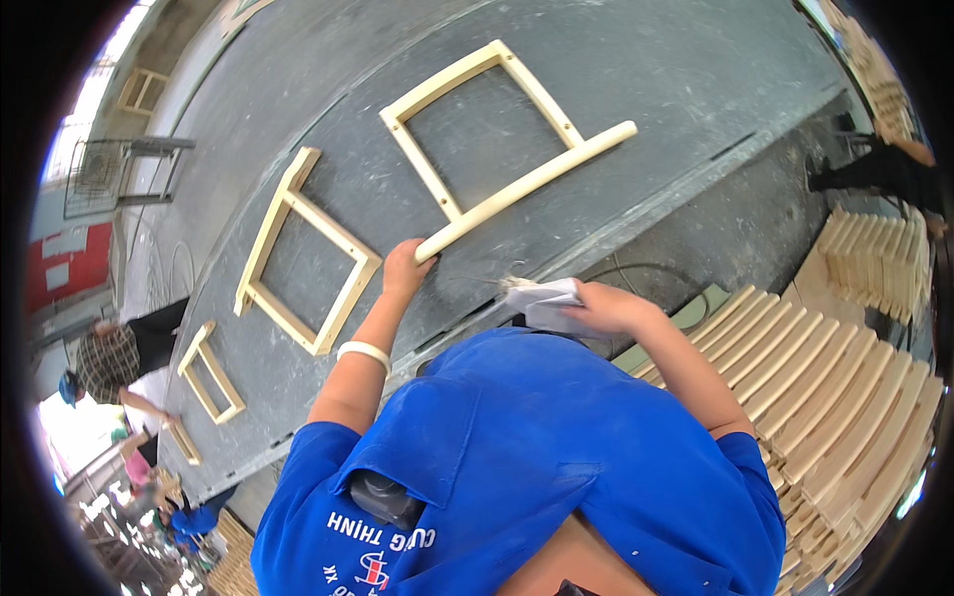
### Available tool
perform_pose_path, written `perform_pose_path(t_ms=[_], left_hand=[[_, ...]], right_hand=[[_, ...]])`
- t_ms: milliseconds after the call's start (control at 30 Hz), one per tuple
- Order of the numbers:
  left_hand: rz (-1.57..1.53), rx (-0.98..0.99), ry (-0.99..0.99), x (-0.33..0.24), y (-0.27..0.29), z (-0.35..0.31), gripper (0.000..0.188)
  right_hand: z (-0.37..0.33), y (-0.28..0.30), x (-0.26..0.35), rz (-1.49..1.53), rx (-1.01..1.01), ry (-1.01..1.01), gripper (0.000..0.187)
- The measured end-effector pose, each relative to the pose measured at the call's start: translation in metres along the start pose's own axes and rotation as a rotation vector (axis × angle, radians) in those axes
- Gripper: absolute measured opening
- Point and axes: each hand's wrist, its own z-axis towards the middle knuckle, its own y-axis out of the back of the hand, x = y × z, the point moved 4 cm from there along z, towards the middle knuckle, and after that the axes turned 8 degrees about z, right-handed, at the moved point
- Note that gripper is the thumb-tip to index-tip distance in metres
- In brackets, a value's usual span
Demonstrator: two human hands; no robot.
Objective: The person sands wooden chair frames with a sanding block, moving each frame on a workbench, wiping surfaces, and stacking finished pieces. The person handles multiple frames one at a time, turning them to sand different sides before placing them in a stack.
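Left grip (404,268) on frame (528,190), right grip (608,307) on whitish bundle (545,302)

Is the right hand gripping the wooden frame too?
No: the right hand holds a pale item apart from the wooden frame, while the left hand holds one end of the long rail.

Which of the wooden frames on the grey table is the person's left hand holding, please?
The rightmost frame: its long, rounded rail has one end in the left hand. The other frames lie farther left.
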Motion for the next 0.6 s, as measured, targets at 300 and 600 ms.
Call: perform_pose_path(t_ms=[300, 600], left_hand=[[0.082, 0.146, -0.019, 0.032, 0.025, -0.033, 0.033], [0.180, 0.175, -0.024, 0.008, 0.016, -0.023, 0.032]], right_hand=[[-0.056, 0.164, -0.125, 1.021, -0.813, 0.155, 0.045], [0.064, 0.331, -0.128, 0.268, -1.505, 0.016, 0.054]])
